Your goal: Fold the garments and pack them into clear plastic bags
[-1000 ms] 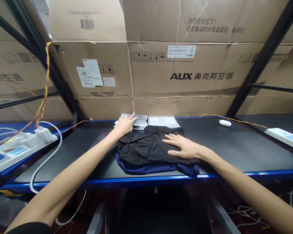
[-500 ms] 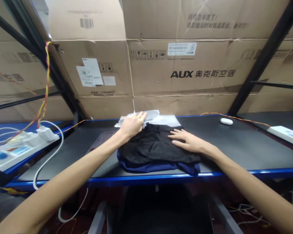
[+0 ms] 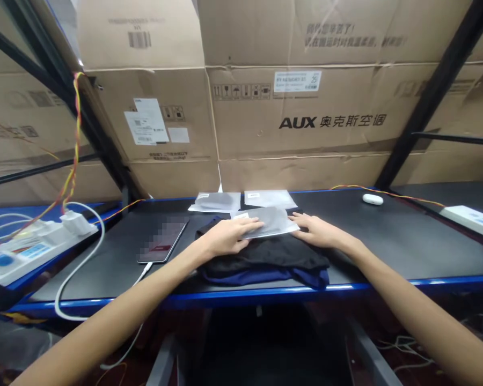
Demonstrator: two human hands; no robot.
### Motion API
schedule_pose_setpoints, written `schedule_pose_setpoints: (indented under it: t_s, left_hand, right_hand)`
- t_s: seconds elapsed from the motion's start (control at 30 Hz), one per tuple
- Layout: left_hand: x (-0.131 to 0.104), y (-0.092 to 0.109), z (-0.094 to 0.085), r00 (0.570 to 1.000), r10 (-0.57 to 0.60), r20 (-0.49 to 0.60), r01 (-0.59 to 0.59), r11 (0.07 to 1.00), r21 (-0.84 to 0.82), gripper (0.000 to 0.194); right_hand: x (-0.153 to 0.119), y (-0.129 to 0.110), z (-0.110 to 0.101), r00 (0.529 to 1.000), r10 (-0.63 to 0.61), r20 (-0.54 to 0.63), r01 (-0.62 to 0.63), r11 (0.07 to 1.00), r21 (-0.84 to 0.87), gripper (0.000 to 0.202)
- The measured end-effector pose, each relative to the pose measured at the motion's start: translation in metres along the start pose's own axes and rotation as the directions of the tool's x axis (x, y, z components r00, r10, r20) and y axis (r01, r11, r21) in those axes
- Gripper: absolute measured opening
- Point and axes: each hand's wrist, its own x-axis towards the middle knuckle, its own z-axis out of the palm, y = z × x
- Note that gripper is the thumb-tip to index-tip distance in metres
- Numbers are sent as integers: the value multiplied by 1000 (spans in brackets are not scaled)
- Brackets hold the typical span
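A frosted plastic packet point(image 3: 271, 221) with a small white label and something grey inside lies tilted over the folded black garment point(image 3: 265, 252). My left hand point(image 3: 233, 234) has its fingers over the packet's left part, holding it. At the packet's right corner is my right hand point(image 3: 316, 230), with the corner between fingers and thumb. Dark blue cloth point(image 3: 245, 277) shows beneath the black fabric along the front. Behind the garment, side by side, lie a second frosted packet point(image 3: 217, 201) and a third packet point(image 3: 269, 198).
Left of the garment, a phone point(image 3: 163, 240) with a white cable rests on the black tabletop point(image 3: 116, 257). Power strips stand at the left point(image 3: 36, 244) and right point(image 3: 473, 222). A small white case point(image 3: 372, 199) sits back right. Cardboard point(image 3: 245, 123) walls off the back.
My left hand has drawn one packet from the back toward me, onto the garment. My right hand now touches that packet's right corner. The phone's screen has lit up.
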Motion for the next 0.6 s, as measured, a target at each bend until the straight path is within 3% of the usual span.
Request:
schedule_pose_setpoints:
  t_s: [0.07, 0.2, 0.43, 0.6]
  left_hand:
    - [-14, -11, -9, 998, 65, 2, -64, 995, -72, 64]
    - [-35, -27, -13, 995, 70, -69, -79, 986, -146, 64]
    - [-41, -43, 11, 982, 7, -187, -31, 991, -127, 29]
    - [-44, -49, 19, 974, -16, -226, -9, 994, -107, 24]
  right_hand:
    - [0, -1, -1, 1000, 3, 3, -3, 1000, -7, 45]
    - [0, -1, -2, 1000, -3, -24, 2, 999, -45, 38]
    - [2, 7, -2, 983, 31, -180, -47, 996, -82, 40]
    - [1, 0, 2, 940, 24, -340, -44, 998, -51, 39]
